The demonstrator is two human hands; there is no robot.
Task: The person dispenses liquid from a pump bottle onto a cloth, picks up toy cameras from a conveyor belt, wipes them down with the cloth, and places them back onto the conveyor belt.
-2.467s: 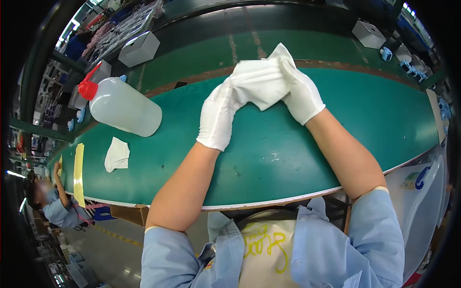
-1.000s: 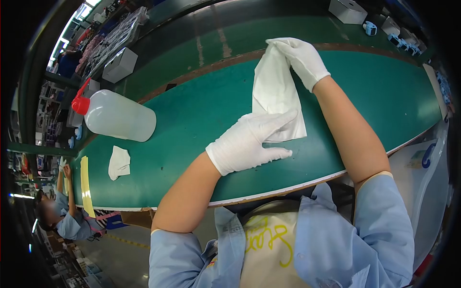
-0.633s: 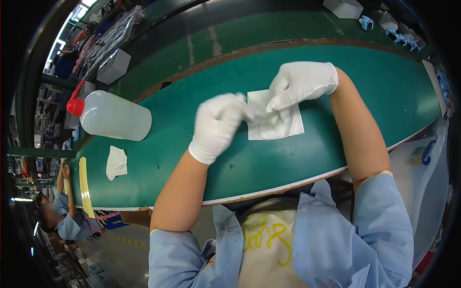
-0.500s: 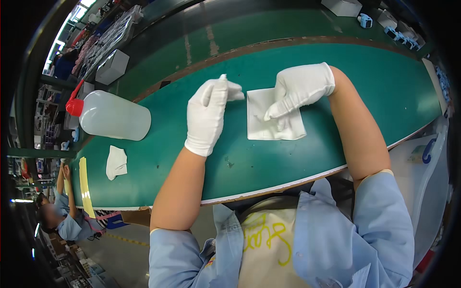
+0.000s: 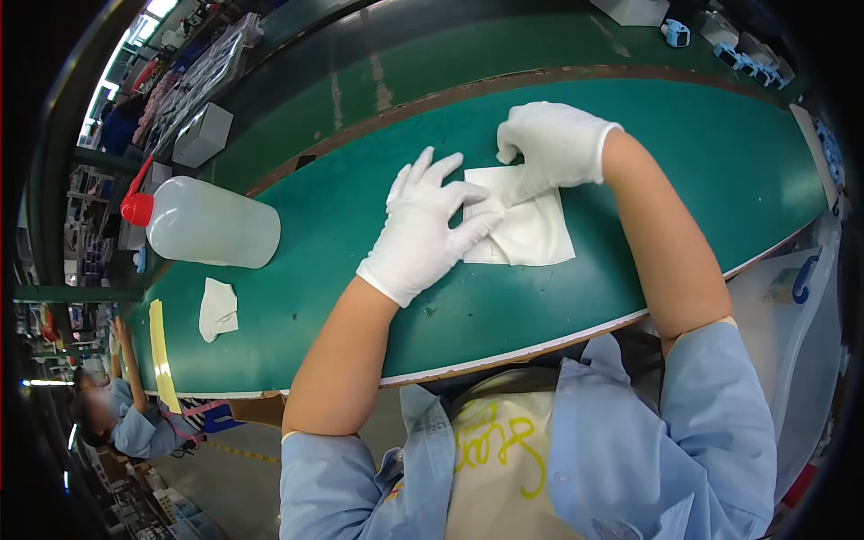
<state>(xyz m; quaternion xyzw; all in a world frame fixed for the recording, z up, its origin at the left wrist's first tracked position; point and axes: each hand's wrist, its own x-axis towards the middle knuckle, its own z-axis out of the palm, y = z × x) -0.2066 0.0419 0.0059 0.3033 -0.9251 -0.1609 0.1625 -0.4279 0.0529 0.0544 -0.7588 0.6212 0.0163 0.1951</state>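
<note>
A white cloth [image 5: 531, 231] lies folded into a rough square on the green table [image 5: 594, 288]. My left hand [image 5: 427, 225], in a white glove, has its fingers spread, with the thumb and index fingertips over the cloth's left edge. Above the cloth's upper part is my right hand [image 5: 553, 148], also gloved; its fingers are curled and the thumb points down onto the cloth. Whether a bit of cloth is between those fingers is hidden. A smaller white cloth [image 5: 218, 309] lies farther left.
A white bottle with a red cap [image 5: 214, 221] lies on its side at the left. Yellow tape [image 5: 163, 356] is on the table's left part. A co-worker [image 5: 135, 418] is at the far left. Behind the table are white boxes [image 5: 203, 135] and blue items [image 5: 676, 33]. A clear bin [image 5: 765, 333] stands right.
The cloth, earlier held up between both hands, now lies folded on the table. My left hand has opened from a pinch and moved to the cloth's left edge. My right hand has shifted slightly up.
</note>
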